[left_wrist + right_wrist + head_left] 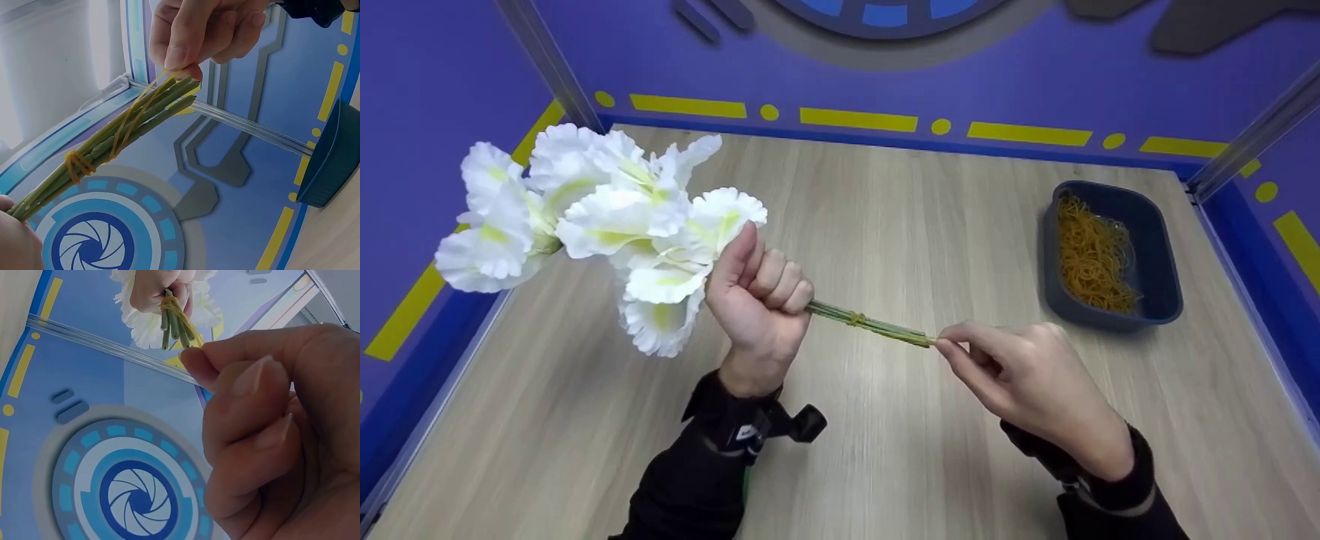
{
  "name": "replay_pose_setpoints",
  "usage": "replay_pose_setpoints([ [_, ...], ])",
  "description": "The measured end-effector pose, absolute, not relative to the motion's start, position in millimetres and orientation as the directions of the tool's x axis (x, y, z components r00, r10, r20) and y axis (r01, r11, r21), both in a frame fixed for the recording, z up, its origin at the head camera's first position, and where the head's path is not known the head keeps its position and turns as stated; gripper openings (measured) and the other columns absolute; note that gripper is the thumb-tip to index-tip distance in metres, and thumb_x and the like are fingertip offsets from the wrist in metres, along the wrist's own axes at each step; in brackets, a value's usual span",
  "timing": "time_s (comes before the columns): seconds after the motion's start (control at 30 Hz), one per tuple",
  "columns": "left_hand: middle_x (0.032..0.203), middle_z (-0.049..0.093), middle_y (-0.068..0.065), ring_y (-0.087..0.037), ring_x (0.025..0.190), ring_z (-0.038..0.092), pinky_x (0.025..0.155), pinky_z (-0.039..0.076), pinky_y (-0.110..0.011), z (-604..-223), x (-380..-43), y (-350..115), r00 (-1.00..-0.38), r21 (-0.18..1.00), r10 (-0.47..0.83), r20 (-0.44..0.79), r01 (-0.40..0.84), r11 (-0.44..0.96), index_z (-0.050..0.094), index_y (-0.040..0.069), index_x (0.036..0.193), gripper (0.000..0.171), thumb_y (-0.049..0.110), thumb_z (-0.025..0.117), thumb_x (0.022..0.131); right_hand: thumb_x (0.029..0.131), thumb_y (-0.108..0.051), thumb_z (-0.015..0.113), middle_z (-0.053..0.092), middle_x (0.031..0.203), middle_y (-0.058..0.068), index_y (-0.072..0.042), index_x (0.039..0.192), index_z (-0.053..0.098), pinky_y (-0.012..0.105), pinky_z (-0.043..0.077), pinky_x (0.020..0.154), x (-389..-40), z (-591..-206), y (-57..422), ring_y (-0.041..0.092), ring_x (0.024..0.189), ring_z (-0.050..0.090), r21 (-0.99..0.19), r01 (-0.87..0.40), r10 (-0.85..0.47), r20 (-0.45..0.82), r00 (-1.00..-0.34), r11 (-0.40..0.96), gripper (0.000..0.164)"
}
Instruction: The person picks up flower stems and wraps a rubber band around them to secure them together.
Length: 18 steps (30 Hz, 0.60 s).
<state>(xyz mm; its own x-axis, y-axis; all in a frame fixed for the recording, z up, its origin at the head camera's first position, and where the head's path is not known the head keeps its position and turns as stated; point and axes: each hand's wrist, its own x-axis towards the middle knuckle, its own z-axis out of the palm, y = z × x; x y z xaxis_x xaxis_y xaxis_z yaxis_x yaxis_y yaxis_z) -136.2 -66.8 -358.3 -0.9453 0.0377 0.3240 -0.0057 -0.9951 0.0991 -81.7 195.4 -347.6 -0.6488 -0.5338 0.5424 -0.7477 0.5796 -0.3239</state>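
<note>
Several white flowers [592, 225] w/ green stems: left hand [761, 300] grips stems, right hand [1020, 375] pinches rubber band [121, 132].

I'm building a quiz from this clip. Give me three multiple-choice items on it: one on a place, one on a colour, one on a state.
1. Where does the tray of rubber bands stand?
A. far right of the table
B. near left corner
C. under the flowers

2. What colour are the flowers?
A. red
B. white
C. purple

3. What is the right hand doing?
A. lying flat on the table
B. reaching into the tray
C. pinching a rubber band at the stem ends

Answers: 1 A, the tray stands by the right wall; 2 B, white petals with pale green centres; 3 C, its fingertips pull the band taut from its wraps around the stems, which the left hand grips.
</note>
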Motion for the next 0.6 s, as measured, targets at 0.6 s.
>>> replay_pose_setpoints([
  [0.6,0.054,0.016,0.008,-0.004,0.046,0.012,0.041,0.01,-0.017,-357.7,-135.5,-70.6,-0.959,0.089,0.055,0.277,-0.031,-0.996,0.015,0.019,0.062,0.057,0.013,0.063,0.093,0.091,-0.009,0.076,0.057,0.07,-0.021,-0.02,0.095,0.074,0.013,0.032,0.042,-81.2,-345.6,200.7,-0.009,0.049,0.039,-0.349,-0.735,-0.561,0.483,-0.673,0.581,0.012],
])
